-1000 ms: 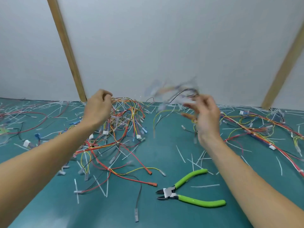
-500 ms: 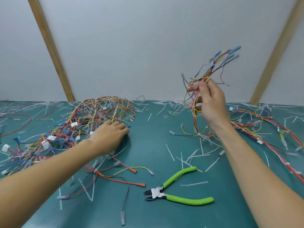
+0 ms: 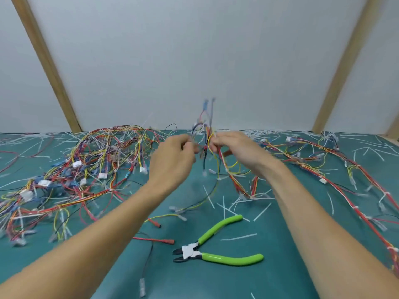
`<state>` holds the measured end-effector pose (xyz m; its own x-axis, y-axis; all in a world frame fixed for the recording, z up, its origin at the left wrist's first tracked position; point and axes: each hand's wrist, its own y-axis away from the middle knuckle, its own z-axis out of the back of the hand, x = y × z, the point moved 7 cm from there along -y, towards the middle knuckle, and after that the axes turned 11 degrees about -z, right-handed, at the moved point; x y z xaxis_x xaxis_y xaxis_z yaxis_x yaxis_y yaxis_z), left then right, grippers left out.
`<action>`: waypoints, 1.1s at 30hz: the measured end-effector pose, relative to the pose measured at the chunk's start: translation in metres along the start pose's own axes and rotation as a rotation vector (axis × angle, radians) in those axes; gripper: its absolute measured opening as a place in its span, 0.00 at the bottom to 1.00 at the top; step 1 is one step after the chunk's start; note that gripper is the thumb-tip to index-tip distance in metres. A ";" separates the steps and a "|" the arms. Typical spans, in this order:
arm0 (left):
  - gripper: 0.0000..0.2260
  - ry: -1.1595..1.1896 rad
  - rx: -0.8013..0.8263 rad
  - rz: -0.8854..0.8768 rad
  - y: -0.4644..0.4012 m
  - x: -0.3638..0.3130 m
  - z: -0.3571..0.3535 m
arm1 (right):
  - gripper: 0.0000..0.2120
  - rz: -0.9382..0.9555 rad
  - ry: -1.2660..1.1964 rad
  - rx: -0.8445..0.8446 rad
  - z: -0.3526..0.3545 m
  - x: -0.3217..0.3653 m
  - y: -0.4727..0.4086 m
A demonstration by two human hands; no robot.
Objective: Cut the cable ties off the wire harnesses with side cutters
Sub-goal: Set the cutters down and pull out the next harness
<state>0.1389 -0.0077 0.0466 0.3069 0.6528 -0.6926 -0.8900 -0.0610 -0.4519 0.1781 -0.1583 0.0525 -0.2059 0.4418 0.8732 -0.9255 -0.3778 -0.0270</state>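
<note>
Both hands are raised above the green worktop (image 3: pixel 280 266), close together, with a small wire harness (image 3: pixel 207 134) held between them. The left hand (image 3: pixel 172 158) has its fingers curled in and pinches the harness from the left; the right hand (image 3: pixel 233 147) grips it from the right with its fingers folded round the red and yellow strands. The picture is blurred just there, so the exact hold of the left fingertips is hard to make out, though they appear to close on the wires. A few wire ends stick up above the hands, and the rest of the harness hangs down below them, trailing onto the worktop.

The side cutters (image 3: pixel 216 249) lie flat on the worktop nearer the person than the held harness, between the two forearms, touched by neither hand. Their bright green handles are spread apart and point right, and the dark jaws point left and stand slightly parted.

Left of the side cutters and further back sprawls a big tangled heap of harnesses (image 3: pixel 90 165) in red, yellow, blue and black with white connectors. Right of the side cutters another run of harnesses (image 3: pixel 336 169) stretches along the worktop toward the near right edge. Short white cable tie offcuts (image 3: pixel 239 236) are scattered around the side cutters and across the surface. Behind everything stands a pale wall (image 3: pixel 194 50) with two slanting wooden battens (image 3: pixel 45 63).
</note>
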 end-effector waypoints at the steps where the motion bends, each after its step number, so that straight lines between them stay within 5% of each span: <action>1: 0.13 0.164 -0.014 0.094 0.002 0.007 -0.005 | 0.17 0.001 0.043 0.019 -0.006 -0.001 -0.001; 4: 0.15 0.464 0.042 0.320 0.013 0.029 -0.024 | 0.19 -0.006 0.144 0.095 -0.020 -0.003 -0.002; 8: 0.21 0.594 0.074 0.395 0.030 0.046 -0.039 | 0.18 -0.017 0.402 0.152 -0.033 -0.010 0.000; 13: 0.15 0.797 0.053 0.432 0.045 0.065 -0.051 | 0.08 0.029 0.703 0.085 -0.045 0.007 0.013; 17: 0.08 0.936 -0.093 0.402 0.038 0.083 -0.044 | 0.06 0.214 0.697 -0.185 -0.025 0.067 0.036; 20: 0.09 0.971 -0.162 0.365 0.034 0.092 -0.038 | 0.08 0.199 0.547 0.103 -0.040 0.088 0.058; 24: 0.07 1.033 -0.182 0.314 0.034 0.095 -0.039 | 0.10 -0.061 0.987 0.506 -0.085 0.046 0.068; 28: 0.10 1.003 -0.154 0.306 0.035 0.094 -0.039 | 0.10 -0.137 1.233 0.519 -0.094 -0.001 0.080; 33: 0.10 0.959 -0.170 0.307 0.036 0.091 -0.037 | 0.06 -0.015 1.141 0.372 -0.089 -0.018 0.084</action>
<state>0.1471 0.0217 -0.0537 0.2813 -0.2837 -0.9167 -0.9388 -0.2793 -0.2016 0.0760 -0.1258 -0.0086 -0.5329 0.8435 -0.0671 -0.8203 -0.4955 0.2856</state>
